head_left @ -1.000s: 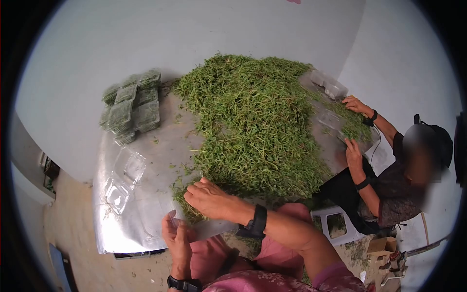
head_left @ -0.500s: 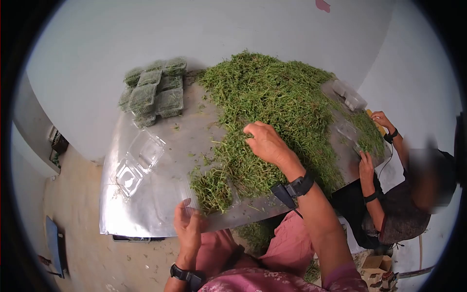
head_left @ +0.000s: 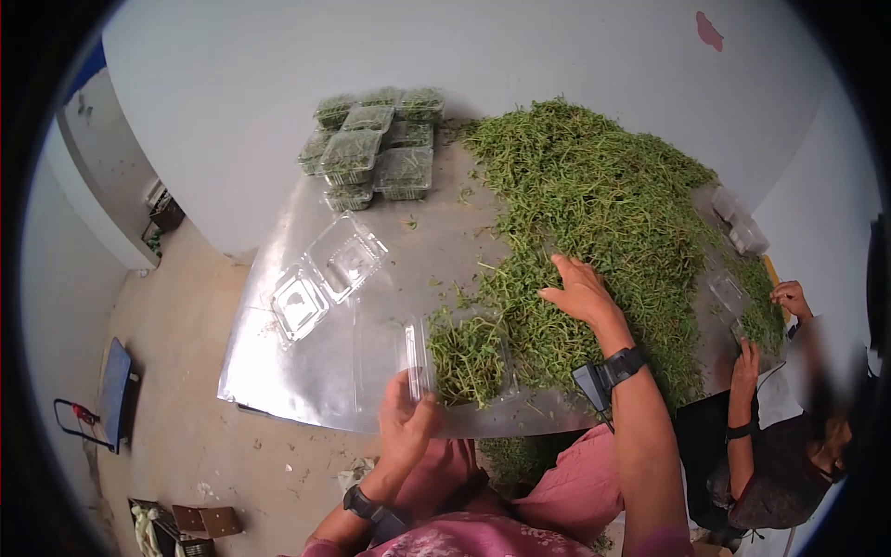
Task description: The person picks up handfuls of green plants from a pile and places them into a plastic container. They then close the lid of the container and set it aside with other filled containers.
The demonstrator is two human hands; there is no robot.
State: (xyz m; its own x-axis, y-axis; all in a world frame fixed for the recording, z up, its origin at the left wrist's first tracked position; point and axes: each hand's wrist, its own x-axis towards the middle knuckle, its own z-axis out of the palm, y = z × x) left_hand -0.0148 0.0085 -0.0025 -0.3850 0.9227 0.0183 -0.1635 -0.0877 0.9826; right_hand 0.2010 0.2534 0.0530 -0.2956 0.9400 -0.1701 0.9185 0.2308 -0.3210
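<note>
My left hand (head_left: 406,420) pinches the near hinge side of a clear plastic clamshell box (head_left: 419,351) at the table's front edge. Its filled half holds a heap of green stems and leaves (head_left: 467,360); the lid half lies folded out to the left. My right hand (head_left: 587,292) reaches over the large pile of greens (head_left: 594,186), fingers spread and fingertips at the stems, with nothing gripped in it that I can see. An open, unfilled clamshell box (head_left: 345,256) lies on the metal table left of the pile.
Several closed boxes of greens (head_left: 353,153) are stacked at the table's back left. At right, a co-worker's hands (head_left: 745,371) are beside the greens, near more clear boxes (head_left: 740,223). A blue hand cart (head_left: 117,395) stands on the floor at left.
The view has swung left, so the table appears further right. My right hand's fingers have spread over the pile. My left hand stays at the box's edge.
</note>
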